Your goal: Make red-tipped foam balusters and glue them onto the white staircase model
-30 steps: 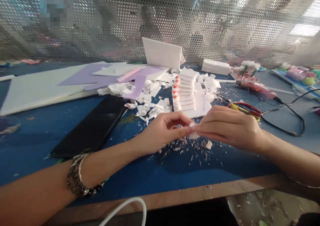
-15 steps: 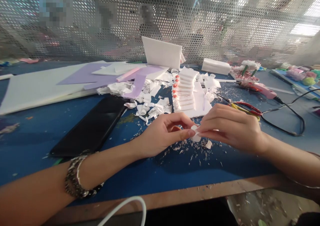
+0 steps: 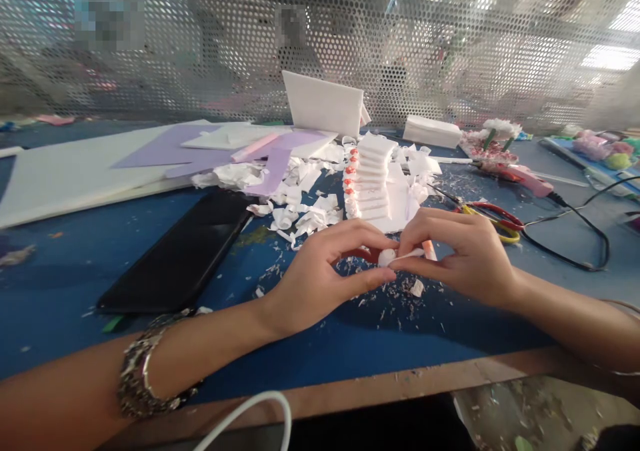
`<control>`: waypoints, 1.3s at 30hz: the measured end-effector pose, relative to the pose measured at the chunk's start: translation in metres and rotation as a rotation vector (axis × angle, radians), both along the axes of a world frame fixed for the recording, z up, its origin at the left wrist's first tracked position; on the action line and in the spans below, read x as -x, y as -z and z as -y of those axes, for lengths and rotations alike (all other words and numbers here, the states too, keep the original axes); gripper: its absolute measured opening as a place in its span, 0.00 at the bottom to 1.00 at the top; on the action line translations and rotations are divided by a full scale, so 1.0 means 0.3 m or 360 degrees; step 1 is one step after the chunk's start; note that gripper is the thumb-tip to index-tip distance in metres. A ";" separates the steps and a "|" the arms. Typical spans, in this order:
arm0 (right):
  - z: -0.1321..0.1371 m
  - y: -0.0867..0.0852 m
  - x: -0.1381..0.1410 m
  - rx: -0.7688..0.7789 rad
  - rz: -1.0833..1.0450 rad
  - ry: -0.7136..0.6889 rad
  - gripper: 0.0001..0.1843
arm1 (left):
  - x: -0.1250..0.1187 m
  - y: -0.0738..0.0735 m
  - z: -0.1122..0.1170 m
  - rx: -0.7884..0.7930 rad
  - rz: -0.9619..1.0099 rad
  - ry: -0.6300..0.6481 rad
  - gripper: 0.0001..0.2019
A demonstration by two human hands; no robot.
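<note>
Over the table's front half, my left hand [image 3: 325, 271] pinches a small white roll [image 3: 386, 258] between thumb and fingers. My right hand [image 3: 463, 254] closes on the same piece from the other side, its thumb along a thin white flap that runs right from the roll. Whether the piece is paper or foam I cannot tell. An orange-pink bit [image 3: 429, 250] shows between my right thumb and fingers; its kind is unclear. Just beyond my hands lies a row of white strips [image 3: 373, 178] with red-and-white ends, on a white sheet. White crumbs are scattered beneath my hands.
A black phone-like slab [image 3: 175, 254] lies left of my left hand. Torn white scraps [image 3: 313, 218] and purple sheets [image 3: 173, 148] spread behind it. Scissors [image 3: 495, 218] and a pink glue gun [image 3: 530, 181] with a black cord lie right. A perforated metal screen [image 3: 240, 58] stands behind.
The white roll has turned, and a thin flap of it now shows toward my right hand. My right fingers have opened out a little, exposing the orange-pink bit.
</note>
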State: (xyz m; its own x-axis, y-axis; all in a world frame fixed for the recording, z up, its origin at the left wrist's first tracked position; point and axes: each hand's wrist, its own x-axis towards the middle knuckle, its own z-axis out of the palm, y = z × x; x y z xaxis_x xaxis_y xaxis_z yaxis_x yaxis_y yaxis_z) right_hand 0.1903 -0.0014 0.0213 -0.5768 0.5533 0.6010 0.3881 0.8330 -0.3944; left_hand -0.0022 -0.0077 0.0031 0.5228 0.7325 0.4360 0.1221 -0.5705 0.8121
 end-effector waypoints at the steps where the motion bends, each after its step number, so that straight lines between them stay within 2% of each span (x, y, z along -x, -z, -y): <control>1: 0.000 -0.001 0.000 0.0007 -0.0002 -0.0011 0.05 | 0.000 0.000 0.001 -0.0038 -0.0022 -0.0024 0.06; 7: -0.008 -0.014 -0.008 0.0169 -0.0004 -0.0067 0.03 | 0.006 0.002 0.002 -0.0111 -0.0070 -0.0127 0.08; 12: -0.006 -0.006 -0.004 0.0443 -0.0126 -0.0040 0.05 | 0.004 0.007 0.001 -0.0051 -0.0013 -0.0204 0.14; 15: -0.005 0.002 0.003 0.0535 -0.0199 -0.0041 0.05 | 0.000 0.007 -0.004 0.0012 0.0004 -0.0193 0.10; 21: -0.006 0.009 0.005 0.0381 -0.0164 -0.0037 0.04 | -0.002 0.008 -0.002 0.0056 0.0078 -0.0200 0.06; 25: -0.004 0.008 -0.001 0.0252 -0.0132 -0.0041 0.05 | -0.005 0.012 0.009 0.0088 0.0134 -0.0143 0.10; 29: -0.004 0.010 -0.001 0.0234 -0.0125 -0.0032 0.07 | -0.005 0.013 0.012 0.0097 0.0170 -0.0071 0.12; 35: -0.004 0.007 0.003 0.0299 -0.0150 -0.0039 0.05 | -0.001 0.001 0.007 0.0026 0.0036 -0.0206 0.08; 39: -0.007 0.005 0.002 0.0310 -0.0136 -0.0026 0.04 | -0.002 -0.005 0.007 0.0100 0.0034 -0.0265 0.08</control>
